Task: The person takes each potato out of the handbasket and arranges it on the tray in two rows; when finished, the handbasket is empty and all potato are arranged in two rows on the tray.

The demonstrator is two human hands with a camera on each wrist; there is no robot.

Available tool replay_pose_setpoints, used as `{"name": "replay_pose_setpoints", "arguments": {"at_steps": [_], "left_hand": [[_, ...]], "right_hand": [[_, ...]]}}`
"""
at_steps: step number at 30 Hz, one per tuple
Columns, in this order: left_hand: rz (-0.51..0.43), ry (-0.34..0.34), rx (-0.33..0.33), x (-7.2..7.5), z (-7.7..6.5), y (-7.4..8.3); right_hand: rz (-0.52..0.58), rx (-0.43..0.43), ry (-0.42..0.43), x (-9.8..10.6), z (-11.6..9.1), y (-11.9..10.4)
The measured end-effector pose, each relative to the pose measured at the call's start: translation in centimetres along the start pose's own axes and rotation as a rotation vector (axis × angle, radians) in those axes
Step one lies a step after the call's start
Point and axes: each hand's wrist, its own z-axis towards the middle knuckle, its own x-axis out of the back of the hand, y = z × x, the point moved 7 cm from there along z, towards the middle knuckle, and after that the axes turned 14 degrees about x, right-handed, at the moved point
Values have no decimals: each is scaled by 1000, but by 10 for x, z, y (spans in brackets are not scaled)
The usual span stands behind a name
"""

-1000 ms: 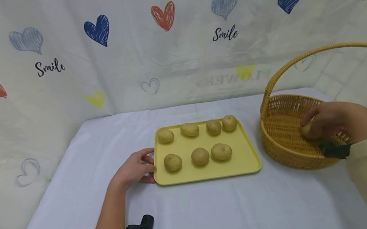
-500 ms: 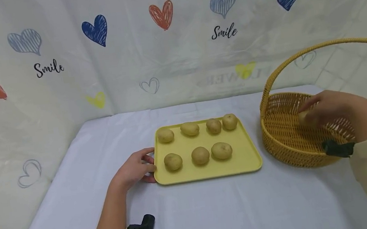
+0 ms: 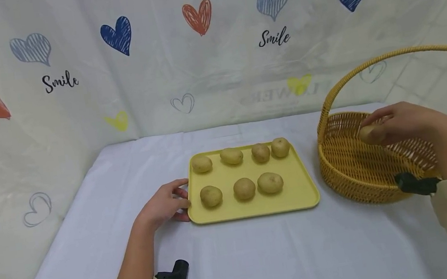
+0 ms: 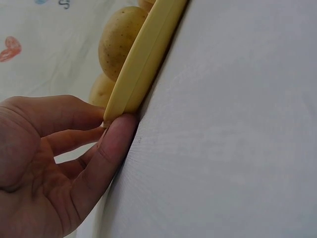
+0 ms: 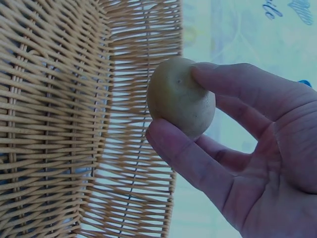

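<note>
My right hand (image 3: 412, 124) pinches a potato (image 5: 178, 96) between thumb and fingers, raised above the floor of the wicker basket (image 3: 355, 156). In the right wrist view the woven wall stands beside the potato. My left hand (image 3: 163, 206) holds the left edge of a yellow tray (image 3: 253, 209); the left wrist view has its thumb and fingertips at the rim. Several potatoes rest on the tray in two rough rows, among them one large potato (image 3: 270, 183) in the front row.
The basket's tall arched handle (image 3: 397, 53) rises over the right forearm. A white cloth (image 3: 246, 257) covers the table. Behind it hangs a white curtain (image 3: 157, 73) printed with hearts and words. Black cameras (image 3: 174, 274) sit on the wrists.
My right hand has lifted the potato up from the basket's floor. The left hand has stayed at the tray's edge, and the potatoes on the tray have not moved.
</note>
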Motion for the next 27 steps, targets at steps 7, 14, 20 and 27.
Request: {"name": "replay_pose_setpoints", "arguments": {"at_steps": [7, 14, 20, 27], "left_hand": [[8, 6, 11, 0, 1, 0], [7, 5, 8, 2, 2, -2], [3, 0, 5, 2, 3, -2], [2, 0, 5, 2, 2, -1]], "right_hand": [[9, 16, 27, 1, -1, -5], [35, 41, 46, -1, -1, -14], [15, 41, 96, 2, -4, -22], [7, 45, 141, 4, -5, -31]]}}
